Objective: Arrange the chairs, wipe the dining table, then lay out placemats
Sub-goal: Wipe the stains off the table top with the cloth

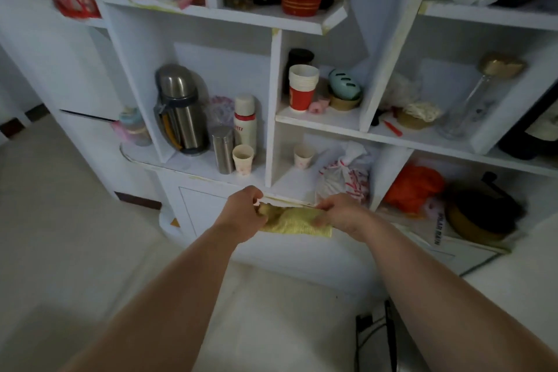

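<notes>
I grip the yellow cloth [297,222] at both ends. My left hand [243,213] pinches the bunched left end, and my right hand [342,214] holds the right end with its fingers curled over the fabric. The cloth spans the gap between my hands, in the air just in front of the lower ledge of the white shelf unit [271,100]. I cannot tell whether it touches the ledge edge. The dining table, chairs and placemats are not in view.

I judge the step to be readying the cloth for wiping.

1. Fold the cloth into a flat pad with an even face, leaving no loose corner to drag.
2. Keep the cloth below the ledge, clear of the paper cup [242,158] and the steel flask [181,109] that stand on it. A light cup tips easily.
3. Avoid snagging the tied plastic bag [344,178] beside my right hand.
4. Pass the pad to one hand only once the fold holds.
</notes>
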A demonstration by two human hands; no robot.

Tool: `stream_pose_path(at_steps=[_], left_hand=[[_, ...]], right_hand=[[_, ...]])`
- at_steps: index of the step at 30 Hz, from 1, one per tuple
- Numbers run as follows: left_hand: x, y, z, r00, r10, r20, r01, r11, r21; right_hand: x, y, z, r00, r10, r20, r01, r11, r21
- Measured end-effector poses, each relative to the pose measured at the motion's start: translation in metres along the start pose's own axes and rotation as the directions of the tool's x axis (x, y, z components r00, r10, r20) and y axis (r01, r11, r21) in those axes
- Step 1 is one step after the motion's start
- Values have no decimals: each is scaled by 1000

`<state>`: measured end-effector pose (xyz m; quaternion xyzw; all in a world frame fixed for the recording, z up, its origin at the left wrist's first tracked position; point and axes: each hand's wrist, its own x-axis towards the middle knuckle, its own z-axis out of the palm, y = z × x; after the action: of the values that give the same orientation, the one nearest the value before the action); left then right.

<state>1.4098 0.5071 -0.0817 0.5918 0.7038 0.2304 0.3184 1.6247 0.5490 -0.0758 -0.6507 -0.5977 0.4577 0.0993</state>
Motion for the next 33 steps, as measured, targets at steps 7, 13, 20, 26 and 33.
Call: stream_pose_path(at_steps=[7, 13, 20, 26, 33], left_hand=[[65, 11, 47, 997, -73, -40, 76, 994, 76], [120, 12, 72, 990, -112, -85, 118, 990, 80], [192, -9, 101, 994, -104, -22, 105, 989, 103], [234, -31, 128, 990, -102, 98, 91, 990, 103], [267, -41, 146, 971, -56, 232, 8, 979, 204]], right_hand=[[59, 24, -18, 995, 55, -79, -51, 997, 54], [112, 43, -10, 936, 57, -348, -51, 998, 25], [182, 45, 12, 870, -49, -491, 45, 999, -20], [236, 48, 35, 903, -54, -427, -24, 984, -176], [263, 54, 40, 958, -77, -277, 1, 964, -267]])
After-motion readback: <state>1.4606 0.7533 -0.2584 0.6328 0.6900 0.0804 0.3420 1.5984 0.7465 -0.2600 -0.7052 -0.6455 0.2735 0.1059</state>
